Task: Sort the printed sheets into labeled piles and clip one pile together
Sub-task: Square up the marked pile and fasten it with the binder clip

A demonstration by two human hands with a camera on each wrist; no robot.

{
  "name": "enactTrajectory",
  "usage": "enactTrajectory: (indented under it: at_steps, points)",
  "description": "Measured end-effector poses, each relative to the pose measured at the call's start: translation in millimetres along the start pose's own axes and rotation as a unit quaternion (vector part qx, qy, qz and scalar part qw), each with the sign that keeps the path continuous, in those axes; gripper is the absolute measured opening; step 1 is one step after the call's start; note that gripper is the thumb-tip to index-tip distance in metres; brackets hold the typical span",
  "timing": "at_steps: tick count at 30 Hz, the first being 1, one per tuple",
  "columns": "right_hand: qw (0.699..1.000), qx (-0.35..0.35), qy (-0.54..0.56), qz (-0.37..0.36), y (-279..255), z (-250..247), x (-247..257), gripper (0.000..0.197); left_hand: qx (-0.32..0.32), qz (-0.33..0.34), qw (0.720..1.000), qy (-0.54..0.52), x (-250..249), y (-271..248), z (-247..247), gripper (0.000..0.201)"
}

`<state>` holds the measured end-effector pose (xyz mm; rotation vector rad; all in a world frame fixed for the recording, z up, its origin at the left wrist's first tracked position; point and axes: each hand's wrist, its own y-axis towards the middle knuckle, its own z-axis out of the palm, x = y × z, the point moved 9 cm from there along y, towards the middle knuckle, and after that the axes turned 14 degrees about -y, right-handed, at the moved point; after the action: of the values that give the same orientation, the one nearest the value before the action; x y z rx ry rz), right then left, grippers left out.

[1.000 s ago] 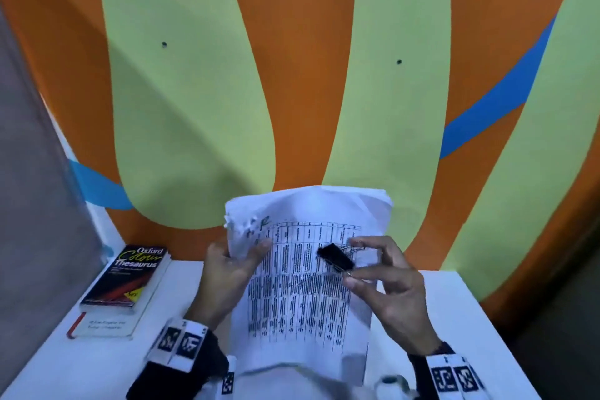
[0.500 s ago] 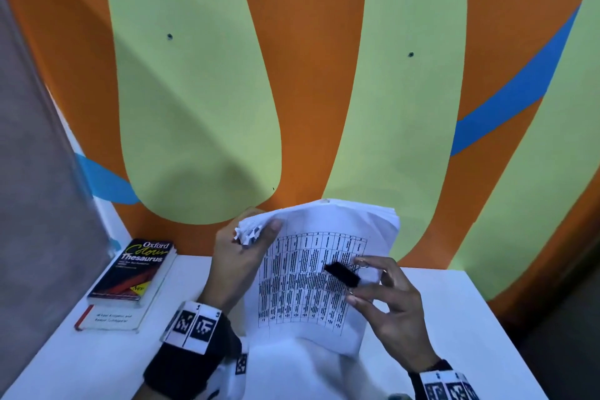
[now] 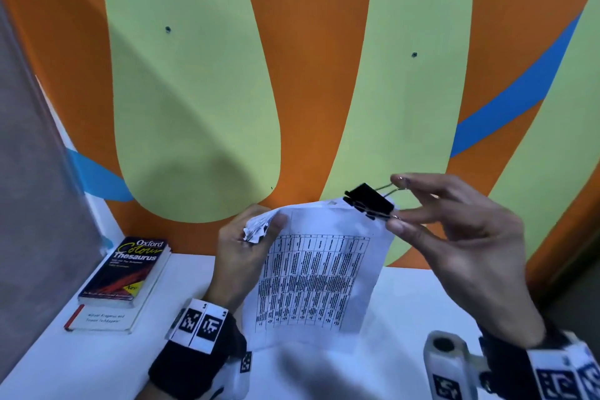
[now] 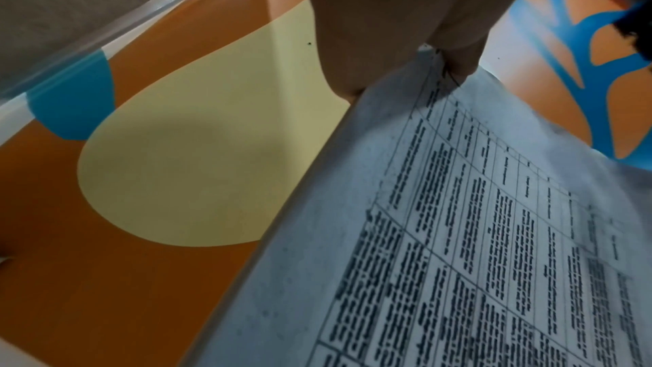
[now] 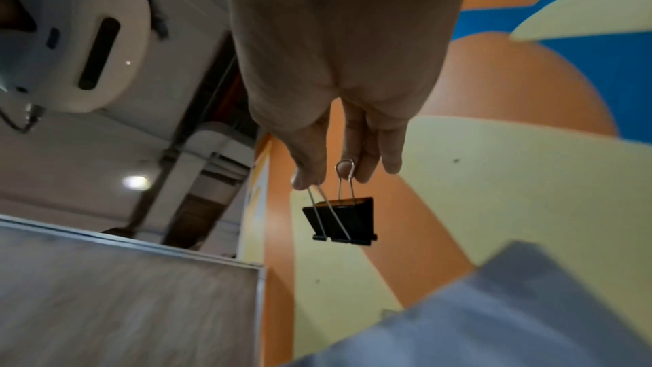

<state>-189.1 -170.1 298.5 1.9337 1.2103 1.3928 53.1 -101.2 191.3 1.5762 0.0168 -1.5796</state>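
My left hand (image 3: pixel 242 250) holds a stack of printed sheets (image 3: pixel 319 276) upright above the white table, its thumb pinching the crumpled top left corner (image 3: pixel 258 229). The top sheet carries a dense printed table (image 4: pixel 494 247). My right hand (image 3: pixel 454 230) pinches the wire handles of a black binder clip (image 3: pixel 368 201) between thumb and fingers. The clip sits at the stack's top right corner, and I cannot tell whether it bites the paper. In the right wrist view the clip (image 5: pixel 340 219) hangs from my fingertips just above the paper edge (image 5: pixel 511 303).
Two books lie stacked at the table's left, an Oxford Colour Thesaurus (image 3: pixel 126 269) on top. A grey partition (image 3: pixel 35 204) stands to the left. The orange, green and blue painted wall (image 3: pixel 308 75) rises right behind the white table (image 3: pixel 422 302).
My right hand has lifted the binder clip from the middle of the sheet up to the stack's top right corner. My left hand keeps its hold on the top left corner.
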Motion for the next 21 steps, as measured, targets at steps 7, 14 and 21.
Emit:
enactTrajectory:
  at_steps: [7, 14, 21]
  points:
    - [0.991, 0.091, -0.066, -0.073, 23.8, 42.5, 16.6, 0.008, 0.036, 0.018, 0.999, 0.010, -8.0, -2.3, 9.5, 0.013]
    - [0.961, 0.179, -0.142, -0.156, 36.5, 73.5, 30.4, 0.004, 0.072, 0.057, 0.996, -0.003, -14.6, -6.4, 16.8, 0.015]
    - [0.954, 0.224, -0.145, -0.135, 52.1, 82.8, 21.9, 0.014, 0.102, 0.073, 0.992, -0.028, -16.5, -11.0, 22.6, 0.009]
